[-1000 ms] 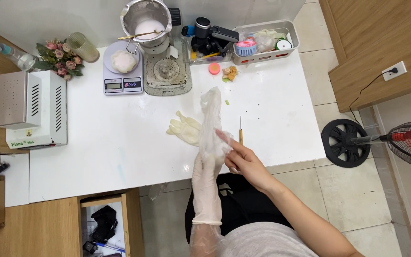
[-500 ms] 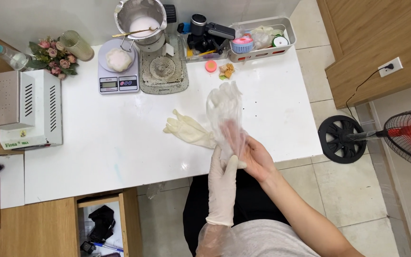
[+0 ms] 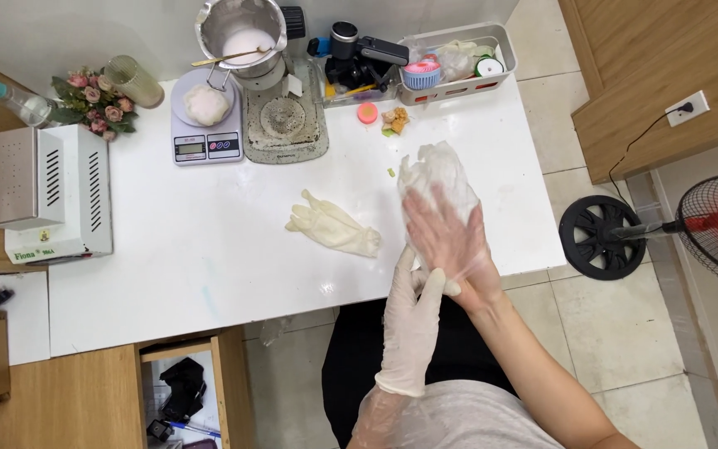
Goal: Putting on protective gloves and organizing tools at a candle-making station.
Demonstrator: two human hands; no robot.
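Over the near edge of the white tabletop (image 3: pixel 168 266), both hands meet at the person's front. Left hand (image 3: pixel 413 320) already wears a cream latex glove reaching past the wrist; its fingers (image 3: pixel 434 283) are pinched on the cuff of a thin clear plastic glove (image 3: pixel 438 179) at the right wrist. Right hand (image 3: pixel 450 237) is pushed partway into that clear glove with its fingers (image 3: pixel 425 220) spread flat and pointing away from the body; the loose tip of the glove billows crumpled just beyond the fingertips, not yet filled.

Just left of the right fingertips, apart from both hands, a second cream latex glove (image 3: pixel 334 226) lies limp and flat on the tabletop, its fingers pointing up and left.

Well beyond the fingertips, along the far edge, stand a steel pot holding white liquid with a gold spoon across it (image 3: pixel 241 33), resting at the back of a grey square hot plate (image 3: pixel 284 120). Left of that is a white digital kitchen scale carrying a pale round lump (image 3: pixel 205 116), and farther left a small bunch of pink artificial roses (image 3: pixel 93 96) beside a ribbed glass tumbler (image 3: pixel 133 81). A white boxy appliance with vent slots (image 3: pixel 51 195) sits far to the left of the hands. Beyond and slightly right of the fingertips is a clear plastic tray of small oddments (image 3: pixel 459 54), with a small pink round lid (image 3: pixel 367 112) just before it. On the tiled floor to the right stands a black pedestal fan (image 3: pixel 666 229).
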